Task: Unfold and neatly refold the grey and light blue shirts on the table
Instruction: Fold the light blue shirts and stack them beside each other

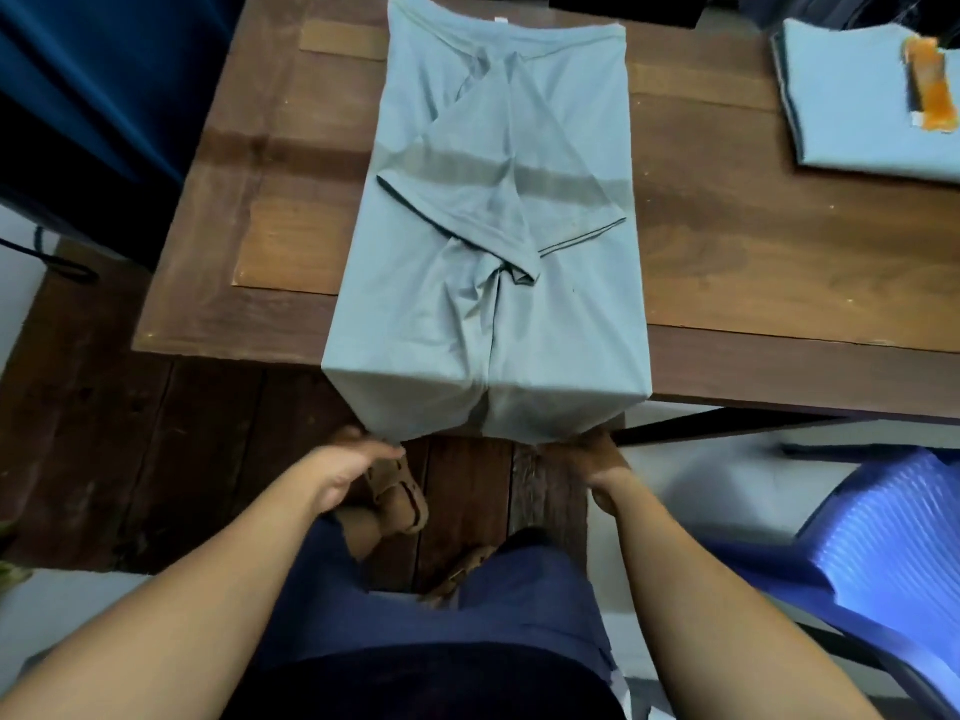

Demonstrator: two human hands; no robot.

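Note:
A grey shirt (pixel 493 200) lies lengthwise on the wooden table (pixel 727 252), its sides and sleeves folded to the middle, collar at the far end. Its bottom part hangs over the table's near edge. My left hand (pixel 353 459) pinches the hanging hem's left corner. My right hand (pixel 597 459) grips the hem's right corner; its fingers are partly hidden under the cloth. A folded light blue shirt (pixel 862 96) lies at the far right of the table.
An orange and white object (pixel 930 80) rests on the folded light blue shirt. A blue plastic chair (pixel 872 558) stands to the right of my legs. Dark blue fabric (pixel 104 96) hangs at the left. My sandalled feet are on the floor below the table's edge.

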